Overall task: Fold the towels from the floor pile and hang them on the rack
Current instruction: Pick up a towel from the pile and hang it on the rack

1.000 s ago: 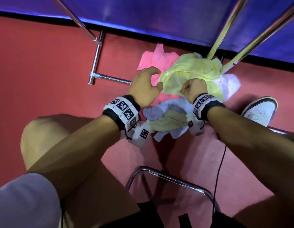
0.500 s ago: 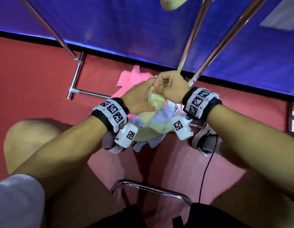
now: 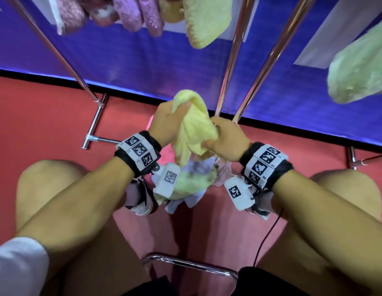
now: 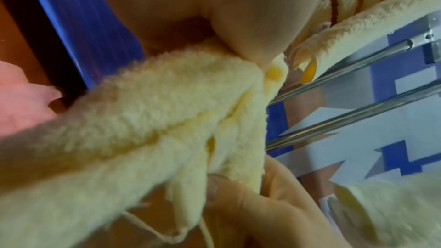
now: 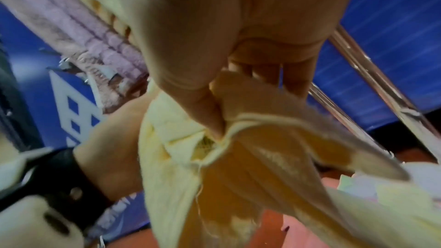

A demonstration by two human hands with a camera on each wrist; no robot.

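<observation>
My left hand (image 3: 164,122) is clenched around the upper part of a yellow towel (image 3: 193,129), and my right hand (image 3: 226,142) pinches a bunched edge of the same towel lower down, thumb pressing cloth against curled fingers (image 5: 296,74). I see the towel raised between both hands, crumpled, above the floor pile (image 3: 192,180) of green, white and pink cloths on the red floor (image 3: 47,116). Beyond it stand the rack's metal bars (image 3: 232,60), with pink towels (image 3: 130,11) and pale green ones (image 3: 360,65) hanging overhead.
</observation>
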